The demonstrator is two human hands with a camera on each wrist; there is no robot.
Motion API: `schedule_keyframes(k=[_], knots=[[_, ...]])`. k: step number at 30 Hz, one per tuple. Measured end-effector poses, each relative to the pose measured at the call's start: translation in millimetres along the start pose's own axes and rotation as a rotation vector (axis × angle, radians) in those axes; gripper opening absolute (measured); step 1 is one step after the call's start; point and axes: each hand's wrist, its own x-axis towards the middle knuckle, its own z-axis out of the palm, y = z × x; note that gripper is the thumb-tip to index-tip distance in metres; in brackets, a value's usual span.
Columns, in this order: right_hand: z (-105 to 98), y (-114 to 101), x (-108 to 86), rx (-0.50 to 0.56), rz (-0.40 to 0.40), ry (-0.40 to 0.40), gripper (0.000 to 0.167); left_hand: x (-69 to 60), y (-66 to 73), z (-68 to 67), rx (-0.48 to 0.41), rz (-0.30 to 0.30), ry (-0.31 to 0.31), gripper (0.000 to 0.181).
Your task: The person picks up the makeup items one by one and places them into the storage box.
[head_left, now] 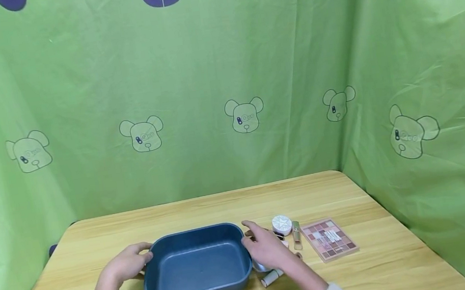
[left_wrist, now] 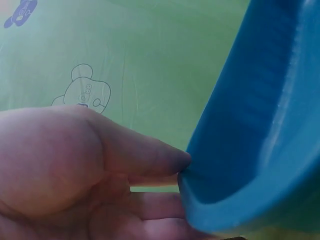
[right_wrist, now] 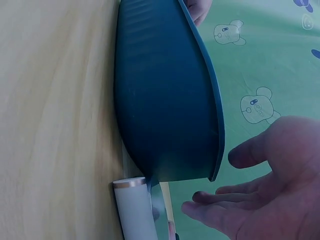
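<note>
A dark blue rectangular basin with rounded corners sits upright on the wooden table, in front of the person. At its left end the left hand holds the rim, with the thumb at the edge and the other fingers against the outer wall, as the left wrist view shows. The right hand is by the basin's right end, its fingers spread and relaxed. In the right wrist view a small gap parts those fingers from the basin. A white tube with a gold band lies close to the basin there.
Beyond the right hand lie a round white compact, a gold-and-clear lipstick-like tube and an eyeshadow palette. Other small items are partly hidden beneath the right hand. Green patterned cloth hangs behind and at both sides of the table.
</note>
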Motion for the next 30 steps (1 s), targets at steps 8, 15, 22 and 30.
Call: schedule_keyframes(k=[8,15,22,30], knots=[[-2,-1,-1.7,0.010,-0.026,-0.045,0.054,1.0,-3.5,0.4,-0.071,0.014,-0.039,0.045],[-1,-1,-2.0,-0.002,-0.038,-0.055,0.053,5.3,-15.5,-1.0,-0.185,0.031,-0.082,0.044],[-1,0,-0.5,0.011,-0.040,-0.055,0.054,5.5,-25.0,-3.9,-0.260,0.078,-0.135,0.046],[1,2,-0.1,0.029,-0.010,-0.068,0.053,6.9,-31.1,-3.4,-0.345,0.107,-0.164,0.050]])
